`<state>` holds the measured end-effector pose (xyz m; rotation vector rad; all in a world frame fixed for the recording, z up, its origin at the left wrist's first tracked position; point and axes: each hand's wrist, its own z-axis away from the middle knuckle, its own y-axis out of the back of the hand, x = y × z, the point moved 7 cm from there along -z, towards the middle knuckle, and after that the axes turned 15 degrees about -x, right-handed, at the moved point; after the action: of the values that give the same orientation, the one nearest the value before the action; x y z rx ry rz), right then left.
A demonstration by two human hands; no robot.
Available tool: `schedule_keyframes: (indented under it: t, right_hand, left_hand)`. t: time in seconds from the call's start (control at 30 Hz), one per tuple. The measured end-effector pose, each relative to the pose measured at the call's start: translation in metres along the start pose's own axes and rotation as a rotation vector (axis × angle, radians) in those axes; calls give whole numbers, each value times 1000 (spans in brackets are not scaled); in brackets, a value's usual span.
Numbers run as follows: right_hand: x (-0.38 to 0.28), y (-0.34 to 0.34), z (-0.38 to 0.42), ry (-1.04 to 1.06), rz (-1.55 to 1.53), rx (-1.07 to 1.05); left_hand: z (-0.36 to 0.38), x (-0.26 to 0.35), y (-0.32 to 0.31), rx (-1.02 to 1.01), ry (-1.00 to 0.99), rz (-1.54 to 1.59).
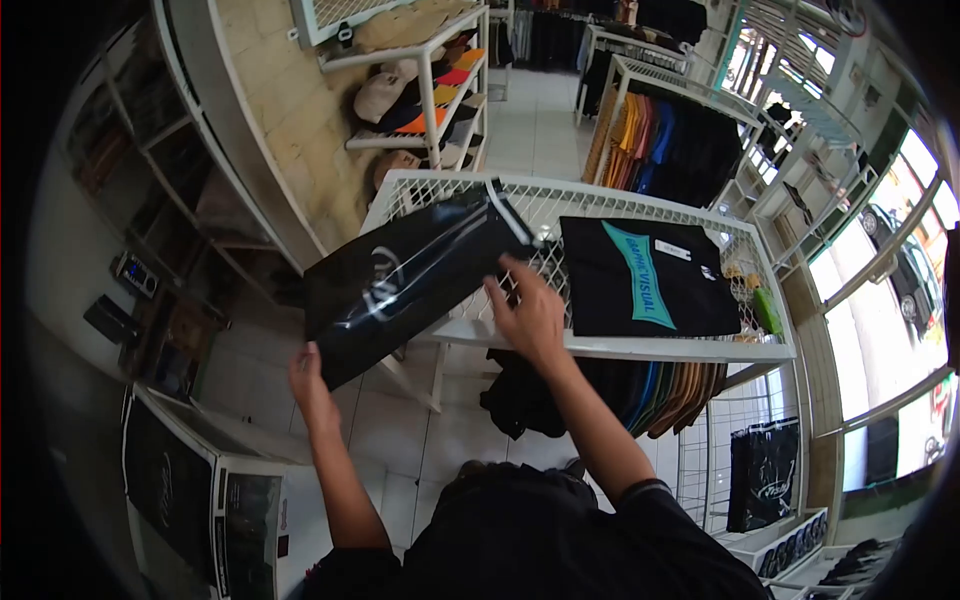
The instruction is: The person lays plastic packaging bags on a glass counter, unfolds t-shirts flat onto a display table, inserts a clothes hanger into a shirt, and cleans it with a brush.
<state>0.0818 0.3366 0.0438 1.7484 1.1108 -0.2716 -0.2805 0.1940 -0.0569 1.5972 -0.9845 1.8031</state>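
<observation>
A glossy black plastic packaging bag (400, 265) with a white oval-shaped logo is held up at a slant over the left end of a white mesh-topped table (600, 347). My left hand (313, 385) grips its lower left corner, thumb on the front and the other fingers hidden behind. At the bag's right edge is my right hand (532, 312), thumb and forefinger spread apart, fingertips close to or touching the edge. A folded black T-shirt (600, 290) with a teal "GRAPHIC VISUAL" print and a white tag lies flat on the mesh, right of my right hand.
Caps sit on a white shelf rack (430, 90) at the back left. Colourful shirts (640, 140) hang behind the table, and more hanging clothes (660, 390) are below it. A green packet (766, 312) lies at the table's right end. Another black bag (765, 475) hangs lower right.
</observation>
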Motion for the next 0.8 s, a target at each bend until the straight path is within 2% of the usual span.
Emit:
schedule_keyframes:
  t: [0.07, 0.1, 0.13, 0.2, 0.23, 0.27, 0.33, 0.4, 0.43, 0.47, 0.53, 0.57, 0.6, 0.67, 0.8]
  right_hand:
    - [1, 7, -2, -90, -65, 53]
    - [2, 7, 3, -148, -51, -39]
    - [-6, 10, 15, -145, -79, -21]
    - [-12, 5, 45, -336, -155, -228]
    - [-14, 5, 59, -336, -150, -227]
    - [-11, 0, 74, -420, -171, -282]
    - [-6, -5, 86, -508, -193, -342]
    - [-2, 4, 89, -460, -291, -246]
    - [-2, 13, 85, -334, -210, -142]
    - [8, 21, 86, -391, -313, -118]
    - [29, 38, 85, -520, -243, -112]
    - [35, 47, 87, -539, -204, -90]
    - [42, 56, 89, -552, -165, -67]
    - [56, 64, 96, -606, -239, -52]
    - [63, 86, 105, -605, -120, -65]
  left_hand:
    - [40, -3, -43, -140, 113, 303]
    - [51, -16, -58, -215, 196, 320]
    - [63, -23, -82, -344, 197, 421]
    - [95, -34, -121, -473, 294, 456]
    - [106, -43, -137, -561, 393, 445]
    - [113, -45, -150, -562, 396, 448]
    - [137, -39, -182, -721, 469, 449]
    - [140, -51, -188, -755, 489, 486]
    - [141, -56, -190, -790, 508, 528]
    - [139, -57, -186, -794, 514, 526]
    - [132, -62, -175, -750, 584, 671]
    - [128, -63, -165, -724, 482, 592]
    - [131, -64, -161, -724, 490, 593]
    - [132, -59, -150, -749, 390, 388]
    - [133, -72, -134, -623, 418, 437]
